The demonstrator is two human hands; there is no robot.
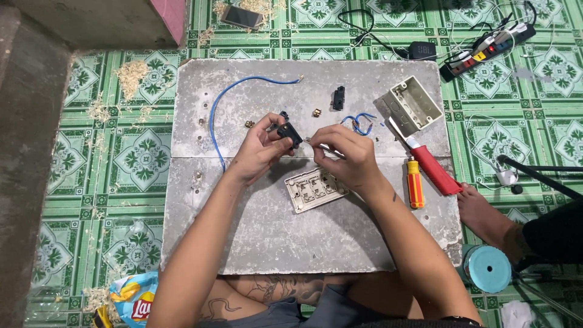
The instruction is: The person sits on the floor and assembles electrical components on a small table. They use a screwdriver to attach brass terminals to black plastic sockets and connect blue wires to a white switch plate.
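Left hand (260, 147) gripped a black switch module (289, 132) at fingertip level above the slab (255, 237). Right hand (347, 157) pinched a thin metal tool (322, 146), tip just beside the module. Switch plate (313, 189) lay under the right hand; red knife (428, 161) farther right.

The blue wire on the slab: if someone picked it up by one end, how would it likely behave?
The blue wire holds a smooth open curve on the slab, so it is probably springy rather than limp. It looks thin, so likely light. Lifted by one end it would probably sag and swing, dragging its far end.
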